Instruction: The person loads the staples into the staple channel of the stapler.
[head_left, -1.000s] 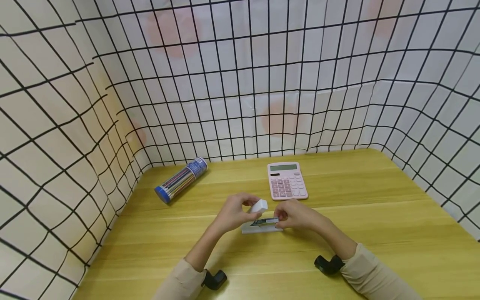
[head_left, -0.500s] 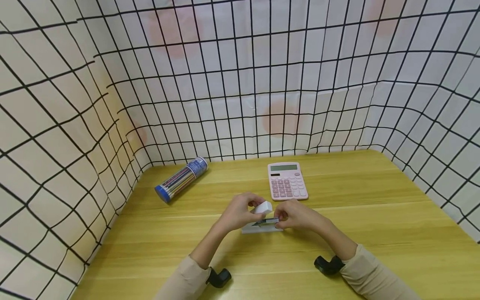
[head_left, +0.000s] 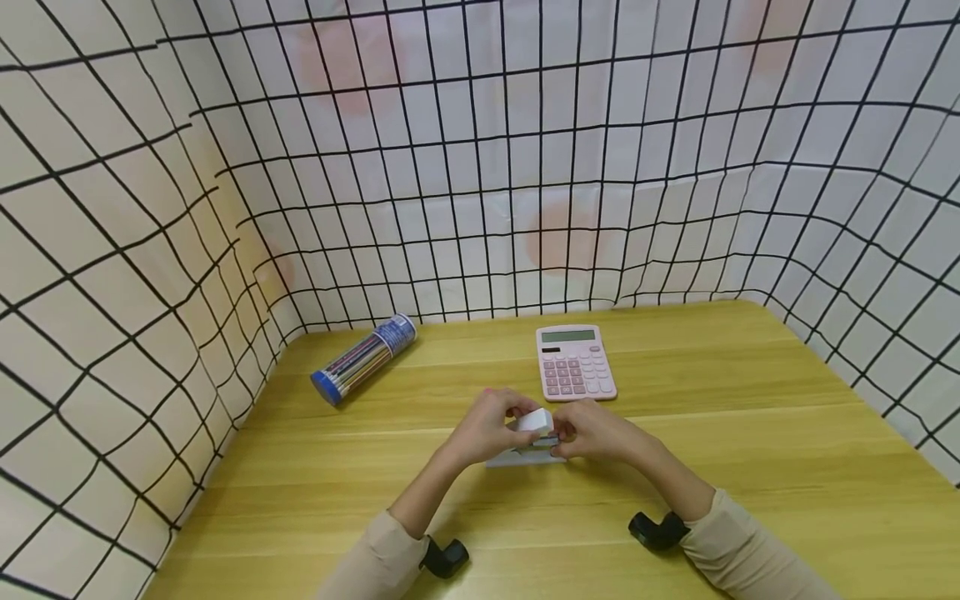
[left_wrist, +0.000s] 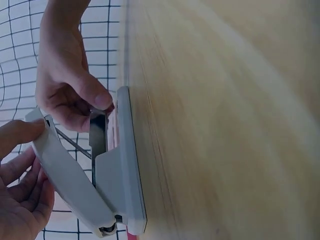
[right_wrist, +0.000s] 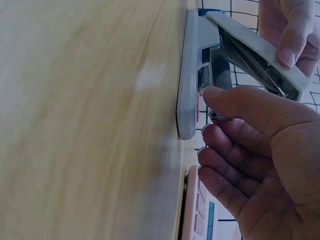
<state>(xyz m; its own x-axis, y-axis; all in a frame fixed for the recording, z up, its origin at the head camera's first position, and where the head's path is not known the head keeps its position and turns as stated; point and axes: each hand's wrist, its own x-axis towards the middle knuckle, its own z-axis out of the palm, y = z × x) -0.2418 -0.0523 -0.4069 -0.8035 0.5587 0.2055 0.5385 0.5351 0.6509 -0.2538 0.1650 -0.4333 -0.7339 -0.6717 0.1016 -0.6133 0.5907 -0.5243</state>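
A white stapler (left_wrist: 132, 175) rests with its base on the wooden table, its top arm (left_wrist: 75, 180) swung up from the hinge. My left hand (head_left: 486, 427) grips the free end of that raised arm between thumb and fingers. At the other side, my right hand (head_left: 592, 429) pinches the tip of the metal staple magazine (right_wrist: 220, 72) with thumb and forefinger. A thin metal rod (left_wrist: 74, 144) runs between arm and magazine. In the head view the arm and my left fingers cover part of the magazine. Whether staples lie inside cannot be seen.
Behind my right hand lies a pink calculator (head_left: 576, 363). A clear tube of pencils (head_left: 363, 360) with a blue cap rests at the back left. Grid-patterned curtain (head_left: 480, 167) surrounds the table's back and sides.
My left hand has shifted right and slightly nearer the right hand, bringing the stapler's top arm lower over the magazine. The right hand stays in place.
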